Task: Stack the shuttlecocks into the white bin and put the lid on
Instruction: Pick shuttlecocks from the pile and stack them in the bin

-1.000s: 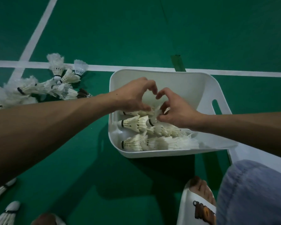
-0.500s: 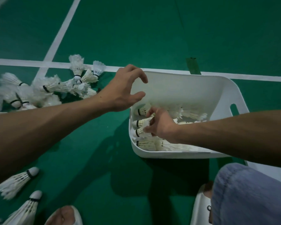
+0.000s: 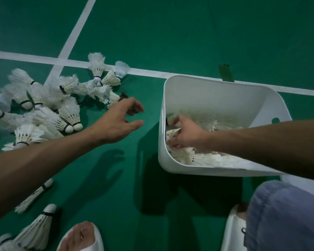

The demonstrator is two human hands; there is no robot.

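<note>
Green court floor [image 3: 170,33] carries the loose shuttlecocks [image 3: 67,115] left of the white bin [image 3: 216,91], so the spread, empty left hand [image 3: 116,125] should pinch one by its cork and nest it where the right hand [image 3: 187,136], grip unclear, lies on the stacked rows [image 3: 207,158].

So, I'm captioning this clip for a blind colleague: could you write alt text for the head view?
A person's right hand rests on shuttlecocks laid in a white bin on a green court floor, while the empty left hand reaches toward a loose pile of shuttlecocks beside the bin.
</note>
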